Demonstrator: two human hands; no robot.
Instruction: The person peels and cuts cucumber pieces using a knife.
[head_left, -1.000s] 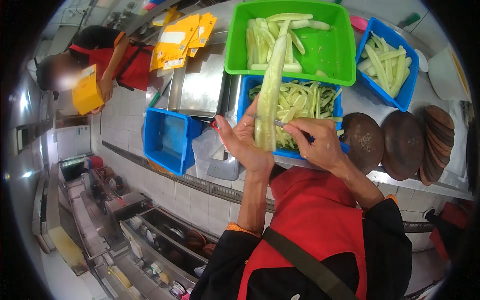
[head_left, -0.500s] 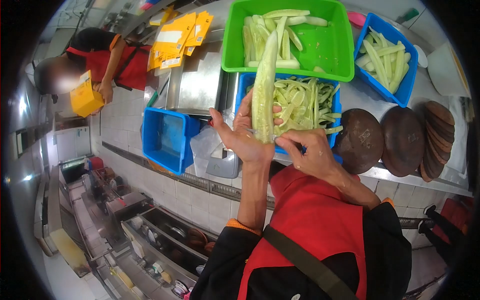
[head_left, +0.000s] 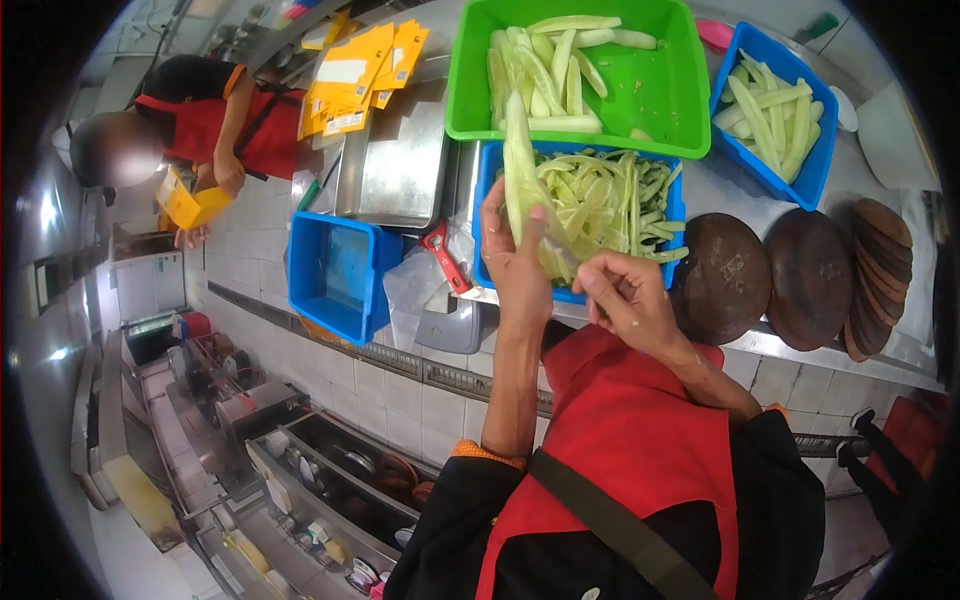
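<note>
A long piece of peeled cucumber (head_left: 519, 150) stands up in my left hand (head_left: 517, 262), fingers wrapped round its lower part and thumb across its front. My right hand (head_left: 628, 292) is closed in a pinch on a thin metal utensil (head_left: 562, 253), whose tip reaches toward the cucumber's lower end; its exact kind is not clear. Just beneath both hands is a blue bin (head_left: 677, 210) heaped with pale green cucumber cores and strips (head_left: 600, 200). Behind it, a green tub (head_left: 660, 95) contains more long cucumber pieces (head_left: 545, 70).
Another blue bin (head_left: 822, 150) with cucumber pieces stands at right, near dark round boards (head_left: 720, 280). To the left are a blue container (head_left: 335, 268), a red-handled tool (head_left: 447, 258), a steel tray (head_left: 392, 165) and yellow packets (head_left: 352, 75). A co-worker (head_left: 220, 120) handles a yellow box.
The cucumber has turned in my left hand and dropped slightly, with the thumb now across it. My right hand has shifted a little right. The red-handled tool has come into view. The co-worker's yellow box has tilted.
</note>
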